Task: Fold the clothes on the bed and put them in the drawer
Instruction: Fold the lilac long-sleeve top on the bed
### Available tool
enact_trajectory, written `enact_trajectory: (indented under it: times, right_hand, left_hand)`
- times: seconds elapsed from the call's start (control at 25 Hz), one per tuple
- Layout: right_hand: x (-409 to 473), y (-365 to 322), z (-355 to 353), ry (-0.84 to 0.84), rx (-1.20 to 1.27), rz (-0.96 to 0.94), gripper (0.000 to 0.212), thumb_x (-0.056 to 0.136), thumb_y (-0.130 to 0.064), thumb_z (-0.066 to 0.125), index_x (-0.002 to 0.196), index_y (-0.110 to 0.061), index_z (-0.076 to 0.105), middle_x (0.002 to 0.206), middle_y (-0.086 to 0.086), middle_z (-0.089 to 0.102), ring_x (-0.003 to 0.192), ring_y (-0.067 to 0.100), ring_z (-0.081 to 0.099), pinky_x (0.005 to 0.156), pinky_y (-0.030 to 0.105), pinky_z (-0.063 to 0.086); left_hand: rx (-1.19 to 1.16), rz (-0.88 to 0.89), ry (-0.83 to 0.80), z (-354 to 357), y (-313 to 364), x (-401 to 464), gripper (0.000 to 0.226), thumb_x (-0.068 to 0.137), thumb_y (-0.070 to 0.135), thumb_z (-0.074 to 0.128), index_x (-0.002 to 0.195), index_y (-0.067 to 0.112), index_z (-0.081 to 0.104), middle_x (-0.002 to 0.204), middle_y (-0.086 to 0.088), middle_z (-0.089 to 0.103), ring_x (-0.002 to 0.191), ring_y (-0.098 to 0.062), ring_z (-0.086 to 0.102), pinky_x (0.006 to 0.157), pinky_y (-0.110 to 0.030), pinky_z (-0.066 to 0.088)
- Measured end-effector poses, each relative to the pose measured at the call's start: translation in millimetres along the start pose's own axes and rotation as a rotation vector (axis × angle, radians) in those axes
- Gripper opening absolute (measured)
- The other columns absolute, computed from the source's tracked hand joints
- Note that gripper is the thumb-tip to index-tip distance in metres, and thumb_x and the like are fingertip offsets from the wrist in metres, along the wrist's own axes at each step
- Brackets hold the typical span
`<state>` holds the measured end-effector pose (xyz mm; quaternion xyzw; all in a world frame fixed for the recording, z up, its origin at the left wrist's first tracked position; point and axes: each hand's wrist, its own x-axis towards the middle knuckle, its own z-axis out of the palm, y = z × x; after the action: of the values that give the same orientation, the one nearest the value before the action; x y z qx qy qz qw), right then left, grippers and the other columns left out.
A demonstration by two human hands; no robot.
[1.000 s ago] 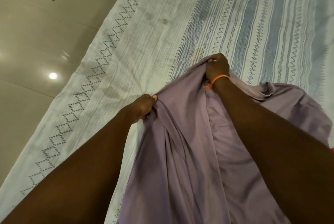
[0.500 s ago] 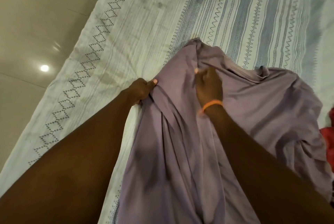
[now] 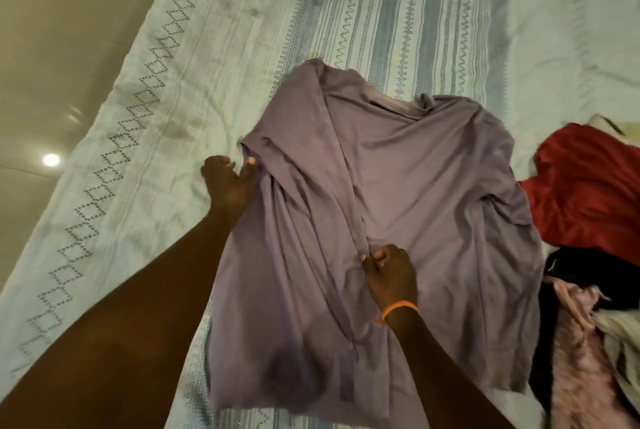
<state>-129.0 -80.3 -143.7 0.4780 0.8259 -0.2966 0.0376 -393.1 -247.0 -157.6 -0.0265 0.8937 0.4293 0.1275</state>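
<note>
Lilac shirt runs collar-away on the bed; our right hand pinches its mid fold, left hand loose-fingered w/ fingertips at the sleeve edge.

A lilac shirt lies spread across the middle of the frame on a striped bedsheet. The left hand, centre left, touches its sleeve edge with loose fingers, while the right hand, lower centre, seems to pinch a long fold. A red garment and darker clothes are heaped at the right edge.
</note>
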Motion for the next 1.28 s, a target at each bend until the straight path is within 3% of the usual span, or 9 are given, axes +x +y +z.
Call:
enact_trajectory:
  times: [0.12,0.32,0.44,0.52,0.64,0.76,0.92,1.12,1.28]
  right_hand:
    - [-25.1,21.9,-4.7,-0.081,0.059,0.010,0.023,0.081,-0.025,0.073,0.073,-0.016,0.053,0.081,0.011,0.058,0.080,0.028,0.054,0.074,0.034,0.044]
    - [-62.5,38.6,-5.9,-0.293,0.276,0.131,0.019,0.077,-0.027,0.079,0.087,-0.012,0.071,0.084,0.007,0.070,0.078,0.019,0.062,0.075,0.033,0.050]
    - [-76.0,44.6,-12.4,-0.411,0.965,0.478,0.034,0.068,-0.035,0.082,0.084,-0.006,0.075,0.084,0.015,0.071,0.077,0.025,0.066,0.078,0.037,0.055]
    - [-84.8,43.7,-25.1,-0.502,1.307,0.692,0.033,0.085,-0.032,0.067,0.085,0.000,0.074,0.084,0.019,0.072,0.073,0.026,0.071,0.069,0.032,0.059]
    - [-98.5,45.3,-35.7,-0.631,1.395,0.704,0.040,0.092,-0.031,0.056,0.085,0.002,0.077,0.092,0.020,0.073,0.080,0.024,0.073,0.069,0.033,0.061]
    - [-102.3,42.1,-39.6,-0.578,1.336,0.708,0.047,0.101,-0.027,0.042,0.086,-0.001,0.078,0.090,0.018,0.074,0.078,0.025,0.073,0.071,0.035,0.061]
    - [-98.0,42.5,-37.9,-0.489,1.324,0.697,0.040,0.099,-0.022,0.050,0.127,0.005,0.058,0.120,0.026,0.064,0.097,0.031,0.068,0.092,0.043,0.054]
    - [-95.0,46.2,-35.3,-0.552,1.235,0.821,0.037,0.098,-0.031,0.054,0.114,0.001,0.066,0.110,0.023,0.070,0.100,0.034,0.066,0.079,0.044,0.059]
    - [-79.3,65.8,-28.9,-0.264,0.268,0.398,0.048,0.098,-0.036,0.055,0.098,0.011,0.068,0.103,0.036,0.065,0.100,0.047,0.062,0.086,0.044,0.050]
  left_hand:
    - [0.315,0.229,-0.032,-25.1,-42.5,-75.1,0.047,0.082,0.044,0.069,0.086,-0.002,0.058,0.091,-0.021,0.056,0.089,-0.037,0.054,0.076,-0.043,0.039]
    - [0.507,0.241,0.032,-48.3,-91.3,-217.1,0.025,0.086,0.021,0.064,0.097,0.000,0.056,0.095,-0.019,0.054,0.083,-0.032,0.050,0.069,-0.039,0.041]
    - [0.293,0.365,-0.220,-30.8,-72.1,-264.0,0.021,0.094,0.031,0.048,0.092,0.011,0.056,0.092,-0.002,0.055,0.083,-0.017,0.050,0.072,-0.026,0.039]
    - [-0.006,0.120,-0.357,-10.2,-39.7,-277.1,0.022,0.093,0.038,0.059,0.091,0.016,0.055,0.085,0.005,0.058,0.079,-0.012,0.054,0.072,-0.023,0.042]
    - [-0.423,-0.419,-0.632,28.0,-4.7,-282.8,0.035,0.088,0.046,0.066,0.091,0.011,0.068,0.086,-0.002,0.073,0.084,-0.018,0.067,0.079,-0.030,0.053]
    - [-0.523,-0.657,-0.825,42.7,5.6,-286.4,0.040,0.091,0.045,0.063,0.105,0.009,0.072,0.101,-0.009,0.075,0.099,-0.024,0.070,0.095,-0.040,0.054]
    - [-0.745,-0.935,-0.886,33.2,0.9,-279.4,0.059,0.084,0.057,0.066,0.117,0.008,0.070,0.116,-0.009,0.068,0.110,-0.026,0.060,0.108,-0.039,0.041]
    - [-0.793,-0.897,-0.765,34.0,-5.0,-264.7,0.047,0.090,0.049,0.062,0.114,0.009,0.068,0.117,-0.012,0.069,0.111,-0.028,0.063,0.103,-0.044,0.047]
    - [-0.550,-0.666,-0.541,34.9,-24.8,-264.1,0.028,0.088,0.032,0.071,0.078,0.007,0.062,0.076,-0.016,0.066,0.064,-0.022,0.067,0.069,-0.035,0.058]
